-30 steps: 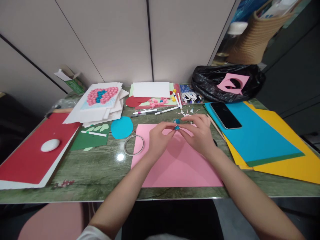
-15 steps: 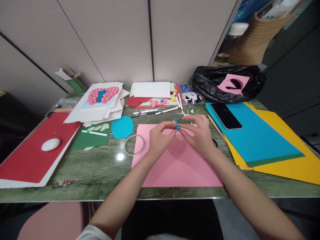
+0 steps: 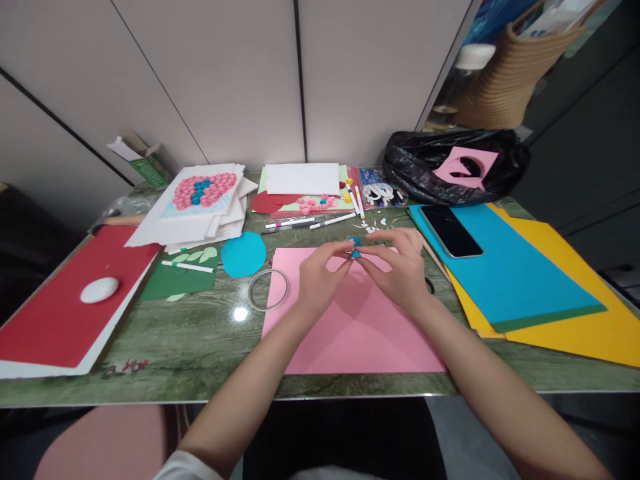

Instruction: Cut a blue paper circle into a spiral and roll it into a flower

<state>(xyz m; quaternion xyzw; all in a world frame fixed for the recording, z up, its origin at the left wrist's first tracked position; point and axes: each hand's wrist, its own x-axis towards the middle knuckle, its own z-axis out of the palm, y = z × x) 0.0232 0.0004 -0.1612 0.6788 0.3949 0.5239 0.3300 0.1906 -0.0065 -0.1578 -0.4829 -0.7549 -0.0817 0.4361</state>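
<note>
Between my fingertips is a small blue paper piece (image 3: 355, 254), rolled or curled, its exact form partly covered by the fingers. My left hand (image 3: 323, 275) pinches it from the left with thumb and forefinger. From the right, my right hand (image 3: 397, 267) pinches the same piece, some fingers raised. Both hands hover over a pink paper sheet (image 3: 350, 333). Left of the sheet, partly on its edge, lies a roll of tape (image 3: 250, 293). A blue paper circle (image 3: 243, 255) rests farther left.
At the left lie red paper (image 3: 50, 307) with a white mouse (image 3: 99, 290) and green paper (image 3: 180, 283). Behind stands a picture with pink and blue rosettes (image 3: 205, 190). Pens (image 3: 290, 223) lie at the back. To the right are a phone (image 3: 451, 231), blue paper (image 3: 530, 280) and a black bag (image 3: 415, 167).
The blue piece has turned slightly between my fingertips, and more blue shows above them. Both hands stay in nearly the same place. The view has shifted very slightly.
</note>
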